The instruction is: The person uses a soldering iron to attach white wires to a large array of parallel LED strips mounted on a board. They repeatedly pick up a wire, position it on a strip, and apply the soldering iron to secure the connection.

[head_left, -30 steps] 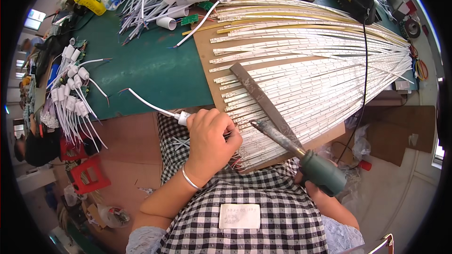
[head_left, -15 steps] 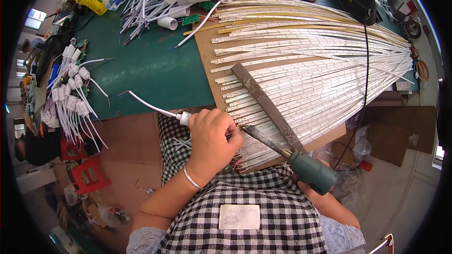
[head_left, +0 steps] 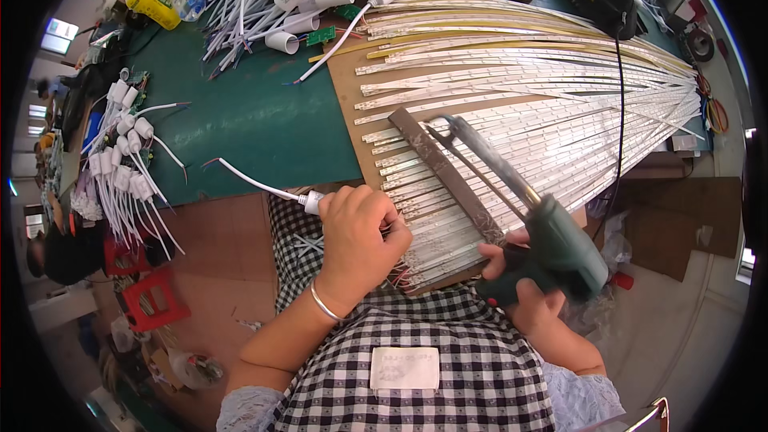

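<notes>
My left hand is closed at the near left corner of the fanned strips, gripping a white cable with a cap-like fitting. The cable's thin bare wires point left, over the edge of the green table. What its fingertips pinch on the inner side is hidden. My right hand is wrapped round the handle of a dark green soldering gun. Its metal tip is lifted above the strips, pointing up and left. Under it, a brown flat bar lies slantwise across many white LED strips.
Loose white cables with caps and green circuit boards are heaped at the back. A bundle of similar white caps hangs at the table's left edge. A black cord runs down over the strips. A red stool stands at lower left.
The soldering gun has swung up and right; its tip has moved away from my left fingers to a place above the bar. My left hand stays nearly where it was.
</notes>
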Demonstrator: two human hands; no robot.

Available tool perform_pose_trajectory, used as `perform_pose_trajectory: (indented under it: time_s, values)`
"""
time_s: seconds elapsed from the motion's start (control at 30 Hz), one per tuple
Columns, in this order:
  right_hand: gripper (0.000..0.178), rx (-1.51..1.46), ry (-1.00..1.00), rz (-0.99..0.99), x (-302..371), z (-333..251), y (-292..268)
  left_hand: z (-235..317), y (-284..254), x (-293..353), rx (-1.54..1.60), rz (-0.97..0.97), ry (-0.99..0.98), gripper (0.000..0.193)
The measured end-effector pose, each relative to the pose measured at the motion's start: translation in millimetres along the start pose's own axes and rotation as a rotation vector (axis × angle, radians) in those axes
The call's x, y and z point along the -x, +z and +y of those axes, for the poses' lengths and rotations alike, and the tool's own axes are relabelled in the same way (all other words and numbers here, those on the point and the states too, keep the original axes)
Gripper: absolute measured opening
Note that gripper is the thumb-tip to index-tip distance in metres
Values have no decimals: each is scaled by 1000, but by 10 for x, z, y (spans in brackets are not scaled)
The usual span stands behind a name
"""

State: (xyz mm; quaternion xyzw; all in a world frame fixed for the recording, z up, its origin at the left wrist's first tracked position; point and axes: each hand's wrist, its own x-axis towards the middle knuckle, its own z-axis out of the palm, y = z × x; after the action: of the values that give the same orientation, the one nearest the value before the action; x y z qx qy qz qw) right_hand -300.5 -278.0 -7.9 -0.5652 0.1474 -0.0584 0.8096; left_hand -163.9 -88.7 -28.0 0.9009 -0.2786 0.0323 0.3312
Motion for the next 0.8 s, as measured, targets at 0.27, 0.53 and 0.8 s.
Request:
perform_pose_trajectory:
  time_s: [0.27,0.53,0.8]
  values:
    - [56,-266,-57,-241,-506,324,367,4,-12,-4,-25,-30,-17,17]
    - [73,-202,69,-230,-458,297,373,9,-14,1,-33,-29,-15,19]
    - [71,-185,45,-229,-456,315,364,12,-19,0,-33,-30,-9,20]
